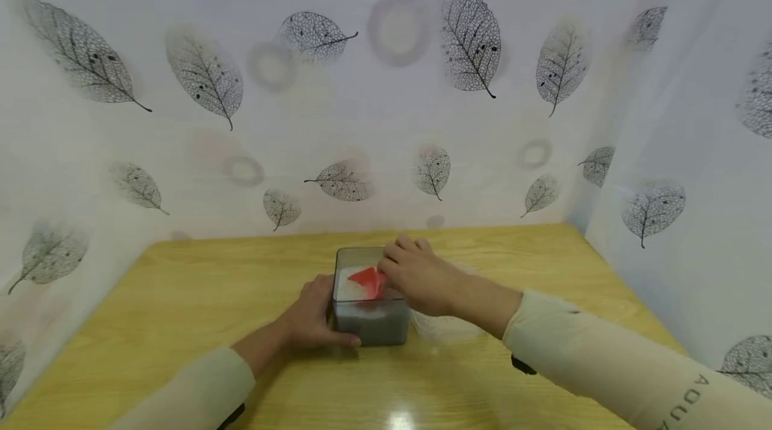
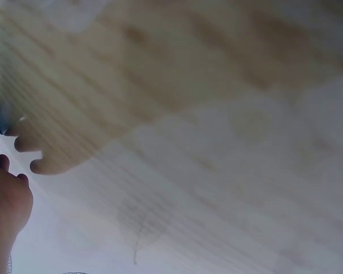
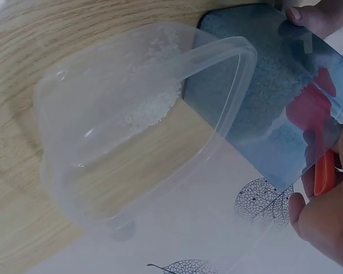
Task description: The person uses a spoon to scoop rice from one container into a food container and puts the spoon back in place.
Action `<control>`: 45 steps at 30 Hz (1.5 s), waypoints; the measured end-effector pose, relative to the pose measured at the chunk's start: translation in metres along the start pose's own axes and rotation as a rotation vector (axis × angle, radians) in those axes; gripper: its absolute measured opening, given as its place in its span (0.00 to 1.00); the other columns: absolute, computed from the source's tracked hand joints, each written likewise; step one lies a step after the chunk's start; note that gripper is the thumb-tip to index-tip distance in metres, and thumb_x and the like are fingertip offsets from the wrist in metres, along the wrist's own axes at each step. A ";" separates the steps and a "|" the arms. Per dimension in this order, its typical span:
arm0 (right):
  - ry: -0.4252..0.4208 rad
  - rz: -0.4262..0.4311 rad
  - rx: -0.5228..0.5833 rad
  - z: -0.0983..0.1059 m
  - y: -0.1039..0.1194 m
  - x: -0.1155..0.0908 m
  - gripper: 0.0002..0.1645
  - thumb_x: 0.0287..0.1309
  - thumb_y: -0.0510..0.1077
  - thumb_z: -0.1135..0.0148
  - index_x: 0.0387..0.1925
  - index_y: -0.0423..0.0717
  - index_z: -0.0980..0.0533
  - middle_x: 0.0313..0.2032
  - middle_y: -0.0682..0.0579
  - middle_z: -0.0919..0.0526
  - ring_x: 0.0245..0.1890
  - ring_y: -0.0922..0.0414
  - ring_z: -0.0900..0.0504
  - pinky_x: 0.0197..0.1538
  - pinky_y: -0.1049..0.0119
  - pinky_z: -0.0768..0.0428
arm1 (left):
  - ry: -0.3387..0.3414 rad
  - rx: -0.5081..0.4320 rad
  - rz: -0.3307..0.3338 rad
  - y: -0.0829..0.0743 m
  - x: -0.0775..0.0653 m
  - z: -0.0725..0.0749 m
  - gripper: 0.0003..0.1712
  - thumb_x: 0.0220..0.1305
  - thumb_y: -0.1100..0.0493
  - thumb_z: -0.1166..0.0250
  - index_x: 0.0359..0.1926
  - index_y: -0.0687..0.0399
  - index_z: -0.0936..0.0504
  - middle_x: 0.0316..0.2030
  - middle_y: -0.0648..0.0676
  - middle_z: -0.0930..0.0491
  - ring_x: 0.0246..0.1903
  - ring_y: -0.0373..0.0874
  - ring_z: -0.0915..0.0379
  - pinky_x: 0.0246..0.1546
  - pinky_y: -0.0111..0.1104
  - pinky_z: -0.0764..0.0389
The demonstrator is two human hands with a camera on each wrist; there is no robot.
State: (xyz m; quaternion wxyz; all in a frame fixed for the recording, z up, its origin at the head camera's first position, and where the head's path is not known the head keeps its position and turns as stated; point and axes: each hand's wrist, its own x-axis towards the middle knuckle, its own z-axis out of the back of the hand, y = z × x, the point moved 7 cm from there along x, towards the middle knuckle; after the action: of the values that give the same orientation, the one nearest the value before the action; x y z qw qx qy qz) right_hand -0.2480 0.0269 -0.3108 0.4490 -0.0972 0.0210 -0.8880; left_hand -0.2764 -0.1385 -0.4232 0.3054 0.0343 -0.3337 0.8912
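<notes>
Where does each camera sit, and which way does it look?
Head: on the head, looking forward and down at the gray box, red scoop, left hand, right hand and both sleeves.
Left wrist: on that wrist, facing blurred table and leaf-patterned backdrop; left hand at its left edge.
Right wrist: on that wrist, facing a clear container and the gray box; parts of both hands show.
Head and right wrist share the gray box and red scoop.
</notes>
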 end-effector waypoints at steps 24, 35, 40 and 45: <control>-0.160 -0.088 0.241 0.000 -0.023 -0.018 0.10 0.72 0.47 0.45 0.48 0.49 0.22 0.42 0.54 0.26 0.43 0.55 0.35 0.44 0.60 0.39 | -0.033 0.015 0.011 -0.004 -0.006 0.000 0.59 0.36 0.26 0.24 0.69 0.39 0.35 0.57 0.41 0.26 0.52 0.37 0.35 0.57 0.46 0.35; -0.249 -0.103 0.327 -0.007 -0.034 -0.032 0.11 0.71 0.45 0.45 0.48 0.45 0.22 0.45 0.52 0.24 0.47 0.55 0.34 0.49 0.58 0.38 | -0.019 0.010 0.001 0.000 -0.007 -0.003 0.58 0.37 0.25 0.24 0.69 0.36 0.35 0.58 0.40 0.26 0.53 0.37 0.35 0.58 0.47 0.36; -0.286 -0.103 0.316 -0.004 -0.040 -0.035 0.11 0.70 0.44 0.44 0.48 0.44 0.23 0.46 0.52 0.24 0.46 0.56 0.34 0.48 0.57 0.36 | -0.012 0.009 0.000 0.001 -0.002 -0.004 0.59 0.37 0.25 0.24 0.70 0.34 0.37 0.58 0.39 0.27 0.54 0.36 0.35 0.59 0.46 0.37; -0.342 -0.074 0.303 0.005 -0.046 -0.037 0.09 0.70 0.41 0.44 0.47 0.44 0.23 0.43 0.52 0.26 0.44 0.56 0.35 0.47 0.57 0.36 | -0.015 0.003 -0.007 0.001 -0.001 -0.001 0.58 0.36 0.26 0.24 0.69 0.35 0.36 0.59 0.39 0.27 0.54 0.37 0.35 0.59 0.47 0.37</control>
State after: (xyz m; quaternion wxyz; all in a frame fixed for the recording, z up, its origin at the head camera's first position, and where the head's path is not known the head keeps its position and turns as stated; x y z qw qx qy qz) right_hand -0.2616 0.0843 -0.3055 0.4226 -0.1783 -0.1924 -0.8675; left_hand -0.2755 -0.1389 -0.4250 0.3058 0.0425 -0.3345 0.8904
